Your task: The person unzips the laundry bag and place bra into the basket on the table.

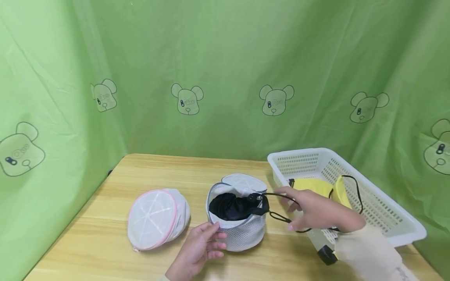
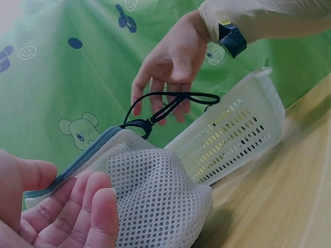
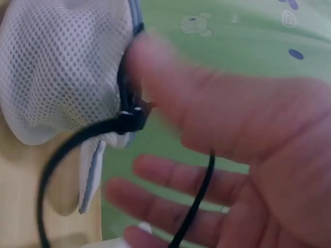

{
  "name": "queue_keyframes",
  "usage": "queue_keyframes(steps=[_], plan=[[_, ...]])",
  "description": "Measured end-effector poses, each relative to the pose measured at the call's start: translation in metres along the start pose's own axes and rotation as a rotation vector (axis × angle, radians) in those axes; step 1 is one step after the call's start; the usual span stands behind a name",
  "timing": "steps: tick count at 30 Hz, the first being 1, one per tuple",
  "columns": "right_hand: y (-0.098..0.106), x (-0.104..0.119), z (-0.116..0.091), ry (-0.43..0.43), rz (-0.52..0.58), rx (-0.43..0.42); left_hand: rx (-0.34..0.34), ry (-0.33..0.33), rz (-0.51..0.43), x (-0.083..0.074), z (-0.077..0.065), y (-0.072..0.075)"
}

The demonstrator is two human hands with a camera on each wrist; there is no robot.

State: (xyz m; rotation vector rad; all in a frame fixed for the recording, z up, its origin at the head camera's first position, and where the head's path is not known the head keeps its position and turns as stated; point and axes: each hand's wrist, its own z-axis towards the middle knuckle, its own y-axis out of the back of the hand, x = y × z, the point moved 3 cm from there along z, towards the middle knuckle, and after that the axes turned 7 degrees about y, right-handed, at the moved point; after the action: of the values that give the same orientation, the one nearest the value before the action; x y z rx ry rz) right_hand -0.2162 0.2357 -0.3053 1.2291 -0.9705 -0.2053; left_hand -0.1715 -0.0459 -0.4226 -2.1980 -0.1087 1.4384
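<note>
A white mesh laundry bag (image 1: pixel 245 234) with a grey-blue zip rim stands on the table, its round lid (image 1: pixel 244 182) folded back. Bunched black cloth (image 1: pixel 230 207) fills its mouth, and a black cord (image 1: pixel 279 216) trails from the cloth over the rim to the right. My left hand (image 1: pixel 200 248) pinches the near left of the rim between thumb and fingers. My right hand (image 1: pixel 313 207), fingers loosely spread, hovers between bag and basket. The cord runs by its fingers (image 3: pixel 165 206) in the right wrist view, where the thumb is blurred.
A second mesh bag (image 1: pixel 151 220), pink-rimmed with its lid over it, lies on the wooden table (image 1: pixel 154 168) at left. At right stands a white plastic basket (image 1: pixel 397 218) holding yellow cloth items (image 1: pixel 313 184) with black cords. Green printed curtain (image 1: pixel 225 47) surrounds the table.
</note>
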Motion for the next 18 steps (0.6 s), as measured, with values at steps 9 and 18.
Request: queue_keyframes(steps=[9, 18], plan=[[-0.005, 0.003, 0.010, 0.029, -0.050, 0.089, 0.009, -0.009, 0.011, 0.000, -0.001, -0.001], [0.003, 0.011, 0.019, 0.088, -0.158, 0.065, -0.009, -0.015, 0.031, 0.002, 0.001, -0.003]])
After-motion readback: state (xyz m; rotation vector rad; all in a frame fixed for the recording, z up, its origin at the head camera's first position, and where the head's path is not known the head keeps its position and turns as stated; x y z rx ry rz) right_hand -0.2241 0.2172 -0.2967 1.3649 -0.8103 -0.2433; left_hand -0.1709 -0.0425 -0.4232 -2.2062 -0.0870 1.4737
